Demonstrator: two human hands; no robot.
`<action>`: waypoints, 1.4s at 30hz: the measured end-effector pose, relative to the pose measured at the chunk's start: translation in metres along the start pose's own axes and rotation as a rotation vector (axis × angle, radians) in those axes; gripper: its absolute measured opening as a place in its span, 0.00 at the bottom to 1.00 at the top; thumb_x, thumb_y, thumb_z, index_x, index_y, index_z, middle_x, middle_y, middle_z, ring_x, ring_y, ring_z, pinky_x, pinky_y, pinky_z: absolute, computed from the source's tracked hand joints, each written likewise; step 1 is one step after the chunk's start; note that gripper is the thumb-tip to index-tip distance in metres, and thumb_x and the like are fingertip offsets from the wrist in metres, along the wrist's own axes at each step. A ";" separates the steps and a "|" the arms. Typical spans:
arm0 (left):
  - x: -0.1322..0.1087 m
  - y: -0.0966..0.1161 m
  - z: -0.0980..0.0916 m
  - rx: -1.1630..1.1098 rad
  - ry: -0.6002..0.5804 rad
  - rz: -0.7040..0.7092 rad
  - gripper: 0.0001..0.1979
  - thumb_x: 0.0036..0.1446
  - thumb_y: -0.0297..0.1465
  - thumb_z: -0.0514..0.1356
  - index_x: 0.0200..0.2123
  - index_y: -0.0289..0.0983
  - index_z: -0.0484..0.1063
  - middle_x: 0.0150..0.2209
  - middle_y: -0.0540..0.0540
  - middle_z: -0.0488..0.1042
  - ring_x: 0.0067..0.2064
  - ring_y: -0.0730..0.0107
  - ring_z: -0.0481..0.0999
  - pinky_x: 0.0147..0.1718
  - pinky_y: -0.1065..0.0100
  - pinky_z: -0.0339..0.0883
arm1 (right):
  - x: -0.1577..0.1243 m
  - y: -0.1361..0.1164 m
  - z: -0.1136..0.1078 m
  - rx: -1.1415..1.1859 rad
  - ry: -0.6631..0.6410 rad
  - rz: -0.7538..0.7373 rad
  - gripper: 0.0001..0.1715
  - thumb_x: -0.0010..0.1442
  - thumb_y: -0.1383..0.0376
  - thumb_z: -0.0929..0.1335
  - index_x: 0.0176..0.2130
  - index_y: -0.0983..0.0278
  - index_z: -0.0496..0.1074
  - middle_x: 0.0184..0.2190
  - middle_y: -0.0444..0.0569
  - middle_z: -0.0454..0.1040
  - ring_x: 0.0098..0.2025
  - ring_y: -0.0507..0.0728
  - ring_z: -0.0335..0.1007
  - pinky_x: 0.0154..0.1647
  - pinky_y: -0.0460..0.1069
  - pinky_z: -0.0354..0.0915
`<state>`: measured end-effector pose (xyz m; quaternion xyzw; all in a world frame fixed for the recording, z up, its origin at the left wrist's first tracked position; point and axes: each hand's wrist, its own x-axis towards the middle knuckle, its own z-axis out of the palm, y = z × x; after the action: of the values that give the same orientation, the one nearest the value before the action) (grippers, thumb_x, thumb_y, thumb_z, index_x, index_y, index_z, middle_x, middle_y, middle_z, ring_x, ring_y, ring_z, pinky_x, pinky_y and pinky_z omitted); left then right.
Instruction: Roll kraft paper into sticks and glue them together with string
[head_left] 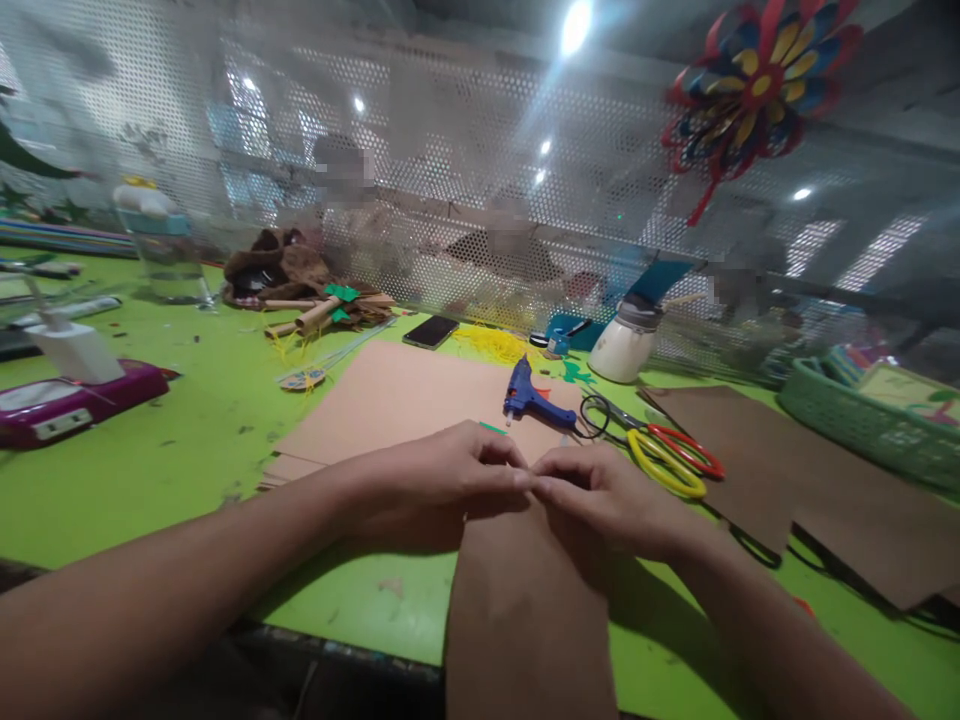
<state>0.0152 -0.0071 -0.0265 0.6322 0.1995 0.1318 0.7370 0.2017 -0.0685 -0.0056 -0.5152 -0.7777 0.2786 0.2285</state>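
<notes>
A long brown paper strip (529, 620) runs from the table's front edge up to my fingers. My left hand (461, 470) pinches its far end between thumb and fingers. Right beside it, my right hand (600, 490) pinches the same end, and the fingertips of both hands meet there. Just beyond my hands lies a blue glue gun (536, 398) on flat sheets of light brown paper (405, 395). A pair of scissors with yellow and red handles (667, 460) rests close to my right hand. The very tip of the strip is hidden by my fingers.
On the left stands a purple power strip (127, 395) with a white plug. A phone (430, 332), yellow paper shreds (491, 342) and a white bottle (624, 345) lie or stand farther back. Dark brown card (750, 470) and a green basket (877, 410) occupy the right.
</notes>
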 end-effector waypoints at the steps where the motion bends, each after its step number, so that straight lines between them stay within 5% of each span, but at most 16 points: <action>1: 0.000 0.000 0.001 0.054 0.043 0.011 0.09 0.51 0.34 0.63 0.32 0.32 0.71 0.28 0.51 0.67 0.30 0.75 0.65 0.30 0.72 0.57 | 0.001 0.000 0.001 0.011 0.046 0.015 0.12 0.59 0.66 0.63 0.29 0.67 0.74 0.25 0.44 0.71 0.29 0.52 0.63 0.30 0.45 0.59; 8: 0.004 0.003 -0.007 0.251 0.274 0.138 0.07 0.51 0.32 0.61 0.31 0.34 0.69 0.21 0.55 0.62 0.23 0.78 0.58 0.22 0.74 0.50 | 0.001 0.011 0.003 0.296 0.191 0.101 0.06 0.54 0.66 0.68 0.33 0.66 0.74 0.29 0.46 0.74 0.32 0.53 0.68 0.33 0.47 0.63; 14: 0.003 0.014 -0.020 0.565 0.323 0.229 0.06 0.52 0.31 0.58 0.30 0.33 0.69 0.22 0.54 0.65 0.25 0.77 0.61 0.24 0.75 0.54 | 0.001 0.022 0.006 0.475 0.200 0.053 0.07 0.54 0.67 0.69 0.36 0.64 0.75 0.29 0.47 0.75 0.31 0.53 0.71 0.30 0.47 0.65; 19: -0.004 0.025 -0.020 0.785 0.269 0.269 0.07 0.52 0.30 0.58 0.33 0.32 0.72 0.28 0.50 0.71 0.31 0.74 0.66 0.29 0.74 0.59 | 0.004 0.021 0.009 0.245 0.335 -0.109 0.07 0.53 0.70 0.68 0.34 0.64 0.76 0.28 0.47 0.76 0.31 0.54 0.70 0.31 0.49 0.65; 26: -0.002 0.028 -0.018 0.665 0.155 0.122 0.21 0.61 0.40 0.49 0.29 0.31 0.73 0.27 0.48 0.70 0.31 0.72 0.66 0.31 0.73 0.59 | 0.002 0.018 0.017 0.010 0.401 -0.469 0.12 0.56 0.75 0.66 0.39 0.65 0.75 0.32 0.50 0.74 0.34 0.54 0.71 0.33 0.49 0.67; 34: -0.007 0.030 -0.018 0.696 0.046 0.029 0.15 0.59 0.37 0.52 0.32 0.32 0.73 0.30 0.51 0.69 0.33 0.72 0.65 0.34 0.73 0.58 | -0.001 0.020 0.020 -0.103 0.403 -0.518 0.15 0.57 0.76 0.65 0.43 0.63 0.73 0.35 0.50 0.70 0.35 0.54 0.69 0.34 0.48 0.66; 42: -0.006 0.029 -0.014 0.626 0.068 0.018 0.16 0.58 0.39 0.53 0.28 0.33 0.70 0.25 0.53 0.63 0.30 0.73 0.61 0.30 0.72 0.55 | -0.001 0.016 0.023 -0.008 0.431 -0.475 0.15 0.56 0.76 0.66 0.42 0.62 0.73 0.36 0.49 0.71 0.36 0.53 0.69 0.36 0.48 0.66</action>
<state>0.0047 0.0075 0.0007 0.8252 0.2495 0.0915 0.4984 0.1981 -0.0688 -0.0332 -0.3671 -0.8111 0.0989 0.4445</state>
